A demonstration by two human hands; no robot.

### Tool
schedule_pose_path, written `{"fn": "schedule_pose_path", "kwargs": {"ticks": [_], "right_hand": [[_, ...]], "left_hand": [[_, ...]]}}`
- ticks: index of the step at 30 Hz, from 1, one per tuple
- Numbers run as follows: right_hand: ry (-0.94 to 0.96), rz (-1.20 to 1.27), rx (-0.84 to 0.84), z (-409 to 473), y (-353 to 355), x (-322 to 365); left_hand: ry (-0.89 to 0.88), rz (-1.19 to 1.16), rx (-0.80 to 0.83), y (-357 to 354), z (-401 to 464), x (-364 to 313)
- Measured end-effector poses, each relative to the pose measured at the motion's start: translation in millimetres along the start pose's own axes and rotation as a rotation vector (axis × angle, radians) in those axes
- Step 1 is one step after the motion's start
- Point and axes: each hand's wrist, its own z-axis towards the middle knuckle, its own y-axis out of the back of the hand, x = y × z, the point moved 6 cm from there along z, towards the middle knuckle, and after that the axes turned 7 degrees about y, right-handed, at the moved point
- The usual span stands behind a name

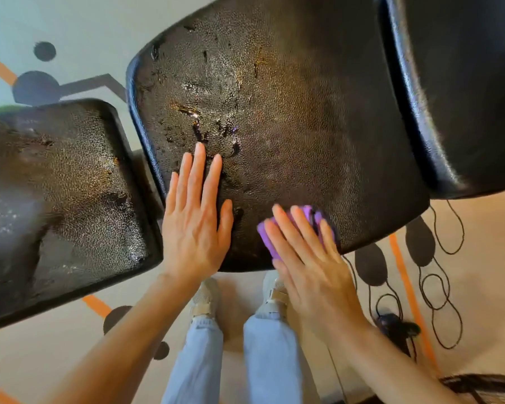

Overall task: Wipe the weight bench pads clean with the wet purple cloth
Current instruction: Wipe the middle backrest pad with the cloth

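The middle bench pad (289, 121) is filling the centre of the frame, its black pebbled vinyl cracked and glistening with wet streaks in its upper left part. The left hand (194, 225) is lying flat on the pad's lower left area, fingers straight and slightly spread, palm down, holding nothing. Just to its right, the right hand (309, 258) is pressing the purple cloth (309, 217) against the pad near its lower edge; the fingers are lying straight and close together over the cloth, which is showing as a bunched fold peeking out beyond the fingertips and along the hand's left side. The two hands are sitting near each other but apart.

A second worn pad (59, 205) is occupying the left of the frame, separated from the middle one by a narrow gap, and a smoother, shinier third pad (461, 91) is taking up the upper right corner. Below the hands, pale blue jeans (271, 360) and light shoes (204, 298) are standing on a beige floor (478, 228) patterned with orange stripes, dark ovals and thin looping lines.
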Motion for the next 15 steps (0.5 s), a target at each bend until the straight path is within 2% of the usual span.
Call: {"fn": "schedule_pose_path", "kwargs": {"ticks": [2,5,7,9,12,13,15], "right_hand": [[0.037,0.022,-0.001,1,-3,-7],[-0.002,0.007,-0.103,102,12,-20],[-0.038,0.007,-0.143,134,18,-26],[-0.032,-0.016,-0.131,99,11,-25],[-0.023,-0.003,-0.019,9,5,-15],[0.001,0.006,-0.018,7,3,-19],[0.019,0.005,-0.059,58,8,-30]], "left_hand": [[0.006,-0.007,0.001,1,1,0],[0.006,-0.019,0.007,2,1,0],[0.001,-0.012,0.019,0,0,0],[0.002,-0.016,0.022,1,0,0],[0.011,-0.023,0.035,1,1,1],[0.011,-0.027,0.037,2,1,1],[0.000,-0.047,0.049,2,1,-2]]}}
